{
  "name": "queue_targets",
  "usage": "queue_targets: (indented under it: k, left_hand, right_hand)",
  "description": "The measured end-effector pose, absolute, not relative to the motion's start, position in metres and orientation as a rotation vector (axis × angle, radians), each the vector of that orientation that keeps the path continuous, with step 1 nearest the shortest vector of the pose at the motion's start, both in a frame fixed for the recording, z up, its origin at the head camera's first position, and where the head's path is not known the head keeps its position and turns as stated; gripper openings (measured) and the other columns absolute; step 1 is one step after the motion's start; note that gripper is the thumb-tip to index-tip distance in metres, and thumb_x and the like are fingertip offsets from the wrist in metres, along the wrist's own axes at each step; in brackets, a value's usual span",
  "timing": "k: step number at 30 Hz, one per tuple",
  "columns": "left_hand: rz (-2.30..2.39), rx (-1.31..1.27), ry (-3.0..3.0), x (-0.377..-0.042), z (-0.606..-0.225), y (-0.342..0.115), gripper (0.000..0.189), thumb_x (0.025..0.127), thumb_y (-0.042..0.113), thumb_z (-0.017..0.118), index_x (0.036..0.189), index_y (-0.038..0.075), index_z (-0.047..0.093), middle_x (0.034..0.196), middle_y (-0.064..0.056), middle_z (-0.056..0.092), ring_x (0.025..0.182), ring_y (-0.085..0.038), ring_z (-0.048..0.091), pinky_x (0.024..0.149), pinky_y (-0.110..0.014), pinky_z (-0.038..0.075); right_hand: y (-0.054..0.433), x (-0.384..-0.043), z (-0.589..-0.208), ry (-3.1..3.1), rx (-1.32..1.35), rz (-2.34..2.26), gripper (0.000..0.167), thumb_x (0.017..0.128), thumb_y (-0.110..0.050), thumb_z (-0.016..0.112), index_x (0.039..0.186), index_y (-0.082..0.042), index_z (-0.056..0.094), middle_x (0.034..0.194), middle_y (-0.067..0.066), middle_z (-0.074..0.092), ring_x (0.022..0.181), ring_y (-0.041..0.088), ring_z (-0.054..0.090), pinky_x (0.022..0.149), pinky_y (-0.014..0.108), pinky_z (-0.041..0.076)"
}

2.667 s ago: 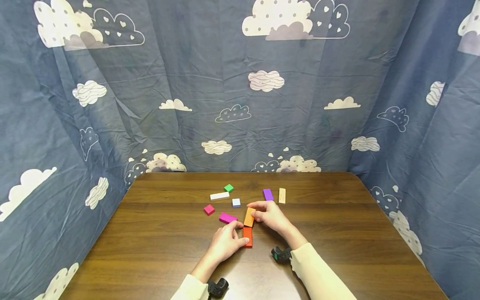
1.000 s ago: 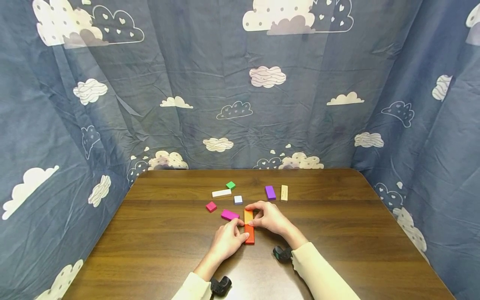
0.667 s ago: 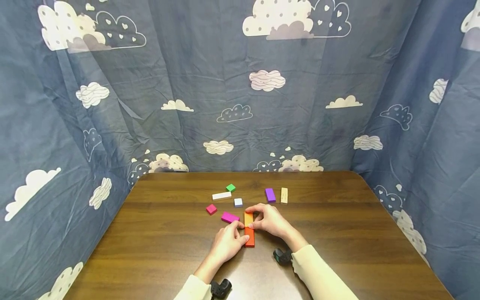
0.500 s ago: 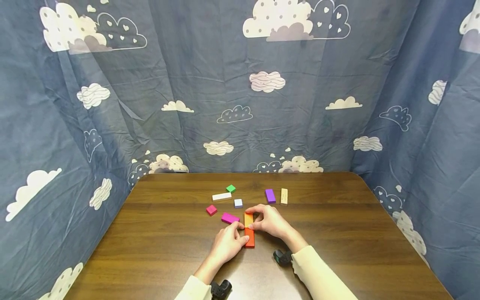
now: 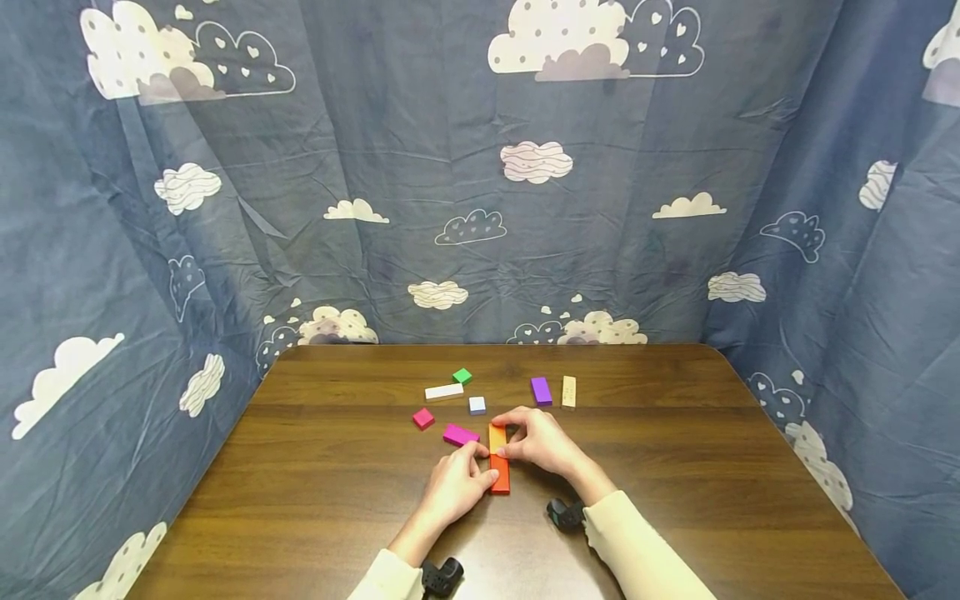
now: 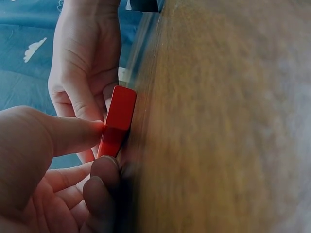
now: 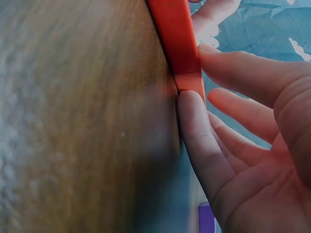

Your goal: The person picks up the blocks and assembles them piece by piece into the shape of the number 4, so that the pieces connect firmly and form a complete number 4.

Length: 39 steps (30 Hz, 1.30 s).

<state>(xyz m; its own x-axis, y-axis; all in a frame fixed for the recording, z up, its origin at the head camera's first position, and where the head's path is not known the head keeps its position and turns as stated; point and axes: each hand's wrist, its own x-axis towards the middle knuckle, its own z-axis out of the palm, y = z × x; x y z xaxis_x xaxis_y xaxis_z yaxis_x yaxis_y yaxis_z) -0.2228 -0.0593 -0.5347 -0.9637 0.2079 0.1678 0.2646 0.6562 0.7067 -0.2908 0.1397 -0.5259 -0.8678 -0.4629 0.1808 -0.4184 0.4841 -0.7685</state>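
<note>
Lying flat on the table, a red block (image 5: pixel 500 481) and an orange block (image 5: pixel 497 437) meet end to end in one straight line. My left hand (image 5: pixel 454 485) pinches the red block between thumb and fingers; the left wrist view shows the thumb on the upper edge of the red block (image 6: pixel 121 108). My right hand (image 5: pixel 542 439) holds the orange block, its thumb near the joint and a finger at the far end. In the right wrist view the seam shows between the red block (image 7: pixel 176 36) and the orange block (image 7: pixel 188 81), partly hidden by fingers.
Left of the orange block lies a magenta block (image 5: pixel 461 435), close to my left fingers. Farther back are a crimson block (image 5: pixel 423 418), a pale blue block (image 5: pixel 477 405), a white block (image 5: pixel 444 392) and a green block (image 5: pixel 462 377). A purple block (image 5: pixel 541 391) and a beige block (image 5: pixel 568 391) lie behind my right hand.
The orange block, slanted against the red one at first, has swung left into line with it. My right thumb has shifted toward the joint. Over the last second both hands stay still.
</note>
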Motion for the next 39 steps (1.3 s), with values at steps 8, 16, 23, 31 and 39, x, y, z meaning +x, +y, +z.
queue_targets:
  k: [8,16,23,31,39]
  left_hand:
    - [-1.269,-0.416,-2.779,-0.225,-0.536,-0.062,0.033,0.085,0.021,0.078,0.113,0.007,0.065,0.063,0.007,0.052,0.051,-0.006,0.047,0.052,-0.028,0.038]
    - [-1.402,-0.443,-2.774,-0.227,-0.532,-0.067,0.036,0.089,0.018,0.075,0.120,0.005,0.062,0.061,0.004,0.057,0.043,-0.008,0.056,0.049,-0.027,0.042]
    - [-1.479,-0.501,-2.749,-0.226,-0.529,-0.069,0.037,0.089,0.016,0.074,0.123,0.006,0.061,0.064,0.003,0.059,0.046,-0.008,0.057,0.048,-0.027,0.045]
    - [-1.048,-0.605,-2.646,-0.222,-0.521,-0.075,0.030,0.087,0.023,0.078,0.114,0.013,0.071,0.090,0.005,0.066,0.080,-0.009,0.061,0.071,-0.032,0.050]
    - [-0.745,-0.908,-2.646,-0.221,-0.515,-0.076,0.048,0.090,0.031,0.076,0.130,0.007,0.067,0.134,-0.009,0.060,0.130,-0.028,0.051,0.105,-0.046,0.043]
  right_hand:
    - [0.140,-0.292,-0.521,2.681,-0.769,-1.353,0.045,0.080,-0.012,0.084,0.123,-0.006,0.070,0.114,0.008,0.068,0.073,0.015,0.065,0.058,0.026,0.050]
    - [0.141,-0.300,-0.513,2.689,-0.750,-1.445,0.036,0.087,-0.012,0.077,0.122,-0.003,0.070,0.118,0.013,0.070,0.080,0.018,0.068,0.067,0.027,0.052]
    - [0.138,-0.315,-0.507,2.746,-0.749,-1.381,0.034,0.087,-0.013,0.077,0.120,-0.004,0.071,0.115,0.012,0.071,0.087,0.020,0.069,0.076,0.033,0.055]
    - [0.129,-0.343,-0.500,2.790,-0.858,-1.248,0.032,0.088,-0.012,0.077,0.118,-0.002,0.072,0.113,0.012,0.071,0.093,0.024,0.068,0.084,0.043,0.055]
    - [0.123,-0.364,-0.496,2.840,-0.985,-1.007,0.031,0.088,-0.014,0.078,0.117,-0.005,0.073,0.107,0.009,0.072,0.094,0.025,0.069,0.084,0.042,0.054]
